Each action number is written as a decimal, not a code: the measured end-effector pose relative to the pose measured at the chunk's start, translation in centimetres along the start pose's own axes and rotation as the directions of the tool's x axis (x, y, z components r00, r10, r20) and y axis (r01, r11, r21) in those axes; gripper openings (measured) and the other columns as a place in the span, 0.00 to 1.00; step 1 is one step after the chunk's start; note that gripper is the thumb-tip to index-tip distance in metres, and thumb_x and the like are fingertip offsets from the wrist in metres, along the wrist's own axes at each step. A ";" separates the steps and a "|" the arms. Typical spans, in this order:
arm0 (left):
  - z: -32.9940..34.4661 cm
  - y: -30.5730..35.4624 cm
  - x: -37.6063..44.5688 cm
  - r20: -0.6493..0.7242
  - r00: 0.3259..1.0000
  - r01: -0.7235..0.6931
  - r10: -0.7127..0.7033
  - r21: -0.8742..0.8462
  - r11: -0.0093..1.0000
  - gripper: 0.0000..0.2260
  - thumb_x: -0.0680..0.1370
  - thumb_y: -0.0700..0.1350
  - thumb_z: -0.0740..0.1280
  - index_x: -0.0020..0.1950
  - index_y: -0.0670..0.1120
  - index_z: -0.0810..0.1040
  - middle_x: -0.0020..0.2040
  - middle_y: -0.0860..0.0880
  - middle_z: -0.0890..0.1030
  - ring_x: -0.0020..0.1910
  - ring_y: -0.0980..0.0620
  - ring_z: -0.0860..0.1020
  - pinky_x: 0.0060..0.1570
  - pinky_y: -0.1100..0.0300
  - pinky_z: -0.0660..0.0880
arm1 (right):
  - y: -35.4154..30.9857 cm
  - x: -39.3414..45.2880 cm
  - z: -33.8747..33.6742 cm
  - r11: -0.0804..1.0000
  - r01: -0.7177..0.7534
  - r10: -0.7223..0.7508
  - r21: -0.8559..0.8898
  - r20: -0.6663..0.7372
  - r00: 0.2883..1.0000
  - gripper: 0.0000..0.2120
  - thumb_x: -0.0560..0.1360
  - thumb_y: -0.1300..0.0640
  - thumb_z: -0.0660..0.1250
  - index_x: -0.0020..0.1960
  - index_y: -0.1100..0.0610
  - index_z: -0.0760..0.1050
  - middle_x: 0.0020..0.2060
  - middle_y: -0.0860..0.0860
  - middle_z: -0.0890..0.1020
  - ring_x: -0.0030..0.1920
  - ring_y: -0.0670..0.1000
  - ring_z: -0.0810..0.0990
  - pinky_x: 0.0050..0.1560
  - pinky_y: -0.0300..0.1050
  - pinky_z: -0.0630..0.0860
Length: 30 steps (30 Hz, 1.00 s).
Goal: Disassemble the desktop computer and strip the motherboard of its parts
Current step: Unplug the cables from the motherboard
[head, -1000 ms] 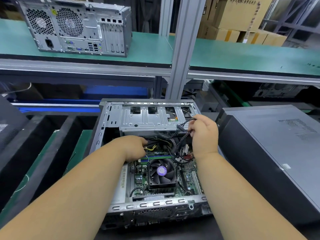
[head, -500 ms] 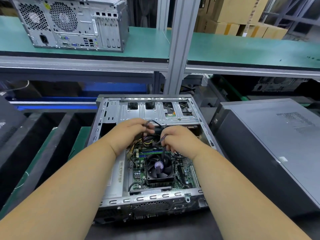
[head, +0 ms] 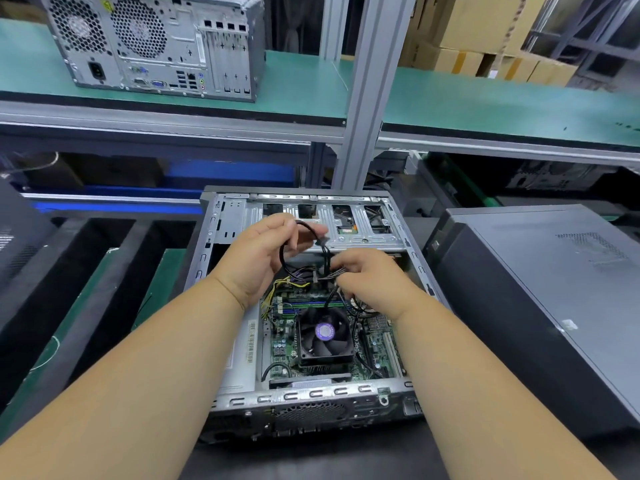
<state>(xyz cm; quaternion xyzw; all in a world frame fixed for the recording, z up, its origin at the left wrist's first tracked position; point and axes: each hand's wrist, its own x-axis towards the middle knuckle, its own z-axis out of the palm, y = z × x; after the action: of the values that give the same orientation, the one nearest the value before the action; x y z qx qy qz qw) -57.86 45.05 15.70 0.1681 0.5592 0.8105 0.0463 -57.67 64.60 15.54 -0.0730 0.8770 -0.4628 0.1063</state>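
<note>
The open computer case [head: 304, 306] lies flat at the centre of the frame on the dark worktop [head: 311, 459], long axis running from bottom toward top, drive cage at the far end; the motherboard [head: 370, 344] and its fan [head: 323, 332] face up inside; the left hand [head: 258, 258], grip curled round a looped black cable [head: 289, 251], and the right hand [head: 370, 280], grip pinching a wire bundle [head: 332, 273], hover above it; a closed dark tower [head: 540, 306] crowds the right edge; black trays [head: 86, 271] flank the left.

A dark work surface [head: 311, 459] carries the open desktop case [head: 221, 237], lying on its side, with a closed dark grey computer tower [head: 540, 306] just beside it on the right. Above, a green-topped shelf [head: 485, 105] holds another tower [head: 156, 43], rear panel facing out.
</note>
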 end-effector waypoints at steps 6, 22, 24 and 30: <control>0.8 -0.3 -0.3 -0.184 0.972 0.216 -0.149 0.430 0.877 0.10 0.80 0.50 0.60 0.43 0.45 0.69 0.38 0.48 0.80 0.36 0.55 0.79 0.44 0.57 0.73 | -1.0 0.1 0.7 0.983 0.024 -0.033 0.179 0.047 0.998 0.15 0.73 0.70 0.60 0.39 0.54 0.80 0.26 0.50 0.76 0.27 0.46 0.74 0.32 0.38 0.72; 0.3 -1.3 0.2 -0.296 0.953 0.265 -0.067 0.702 0.661 0.09 0.75 0.46 0.66 0.50 0.55 0.67 0.37 0.49 0.79 0.32 0.47 0.77 0.34 0.53 0.76 | 1.6 -1.0 0.2 0.956 -0.283 0.291 0.077 -0.128 0.948 0.16 0.72 0.72 0.57 0.45 0.60 0.82 0.38 0.57 0.83 0.36 0.50 0.78 0.38 0.39 0.76; 0.1 -1.3 0.3 -0.364 0.927 0.307 -0.088 0.604 0.735 0.08 0.75 0.45 0.64 0.49 0.56 0.67 0.38 0.47 0.80 0.30 0.49 0.74 0.30 0.56 0.73 | 1.8 -0.7 0.2 0.943 -0.332 0.332 0.022 -0.130 0.934 0.18 0.72 0.72 0.55 0.44 0.61 0.83 0.38 0.55 0.83 0.33 0.48 0.77 0.33 0.34 0.74; -0.2 -1.1 0.6 -0.501 0.855 0.367 -0.133 0.404 0.838 0.11 0.73 0.46 0.67 0.47 0.60 0.68 0.40 0.51 0.77 0.29 0.54 0.75 0.30 0.61 0.70 | 1.3 1.0 1.4 0.960 -0.281 0.281 -0.010 0.028 0.959 0.18 0.75 0.69 0.57 0.56 0.56 0.80 0.40 0.53 0.86 0.39 0.49 0.84 0.44 0.42 0.81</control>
<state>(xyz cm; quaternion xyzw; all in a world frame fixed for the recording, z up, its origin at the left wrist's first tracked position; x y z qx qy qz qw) -58.59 45.45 14.73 -0.0961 0.7568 0.6462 -0.0205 -58.32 63.98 13.57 0.0449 0.8783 -0.4392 0.1836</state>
